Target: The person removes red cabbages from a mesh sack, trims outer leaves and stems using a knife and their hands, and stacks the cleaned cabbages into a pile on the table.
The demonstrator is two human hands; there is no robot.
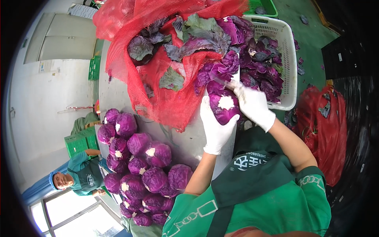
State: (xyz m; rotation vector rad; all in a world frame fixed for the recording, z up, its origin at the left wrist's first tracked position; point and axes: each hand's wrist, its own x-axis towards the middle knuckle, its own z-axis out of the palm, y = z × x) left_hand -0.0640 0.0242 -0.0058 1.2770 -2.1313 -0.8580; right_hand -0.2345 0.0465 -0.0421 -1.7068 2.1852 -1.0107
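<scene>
My left hand (217, 127), in a white glove, cups a purple cabbage (219, 114) from below and the left. The cabbage's pale cut stem faces up toward me. My right hand (253, 103), also gloved in white, grips a knife (220, 81) at the cabbage's far side; its blade is blurred and its handle mostly hidden. Loose purple outer leaves (220, 69) hang just beyond the cabbage. Close by on the right, a white plastic crate (288, 65) holds many trimmed leaves. A red mesh sack (177, 109) lies spread on the metal table (195, 142) with leaves on it.
Several trimmed cabbages (155, 179) are heaped at the table's left. A person (81, 174) stands beyond them, near green crates (81, 142). Another red mesh sack (322, 136) sits at right on the green floor (308, 50), where leaf scraps lie. A green crate (268, 7) stands behind the white one.
</scene>
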